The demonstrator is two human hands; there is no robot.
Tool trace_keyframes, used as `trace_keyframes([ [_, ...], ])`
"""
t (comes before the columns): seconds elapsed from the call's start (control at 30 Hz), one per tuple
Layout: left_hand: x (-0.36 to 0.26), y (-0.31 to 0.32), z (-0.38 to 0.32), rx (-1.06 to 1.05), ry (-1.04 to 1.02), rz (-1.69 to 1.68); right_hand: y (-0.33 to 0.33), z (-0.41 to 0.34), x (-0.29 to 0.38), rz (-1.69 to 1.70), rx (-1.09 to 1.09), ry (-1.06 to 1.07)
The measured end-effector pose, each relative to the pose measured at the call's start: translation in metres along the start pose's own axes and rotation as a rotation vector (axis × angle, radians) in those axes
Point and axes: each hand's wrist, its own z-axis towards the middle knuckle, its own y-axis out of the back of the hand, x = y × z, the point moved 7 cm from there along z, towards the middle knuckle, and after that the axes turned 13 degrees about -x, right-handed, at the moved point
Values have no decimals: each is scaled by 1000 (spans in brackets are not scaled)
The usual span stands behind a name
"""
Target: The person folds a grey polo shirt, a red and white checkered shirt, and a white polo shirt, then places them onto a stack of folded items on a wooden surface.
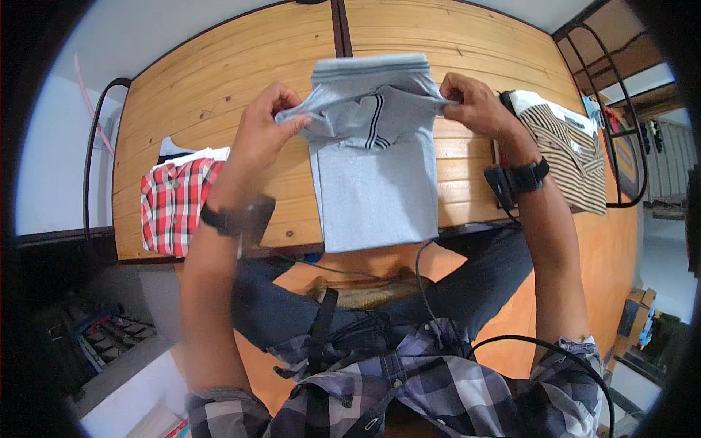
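Observation:
A light grey shirt point(380, 191) with dark stripes on its collar and placket lies partly folded on the wooden slatted surface point(274, 202), its near end at the front edge. My left hand point(268, 120) pinches the cloth at the shirt's upper left, fingers closed on it. At the upper right, my right hand point(471, 104) grips the other side of the same shirt. Between the hands the cloth is stretched and rumpled, with the striped collar band at the far end.
Folded clothes with a red plaid shirt point(175, 205) on top lie at the left. A brown-and-black striped shirt point(569, 148) tops another pile at the right. Black metal rails point(90, 164) stand at both ends. A cable point(421, 274) hangs over my lap.

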Motion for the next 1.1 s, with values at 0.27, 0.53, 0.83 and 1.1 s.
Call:
trace_keyframes([
  [0.27, 35, -37, -153, 124, 11, 137, -67, -143, -15, -137, 46, 233],
  [0.53, 26, -47, -178, 124, -183, 270, -80, -174, -26, -285, 28, 199],
  [0.83, 16, -48, -185, 160, -240, 333, -72, -180, -20, -315, -10, 230],
  [1.1, 27, -44, -187, 163, -242, 351, -76, -189, -29, -381, -2, 203],
])
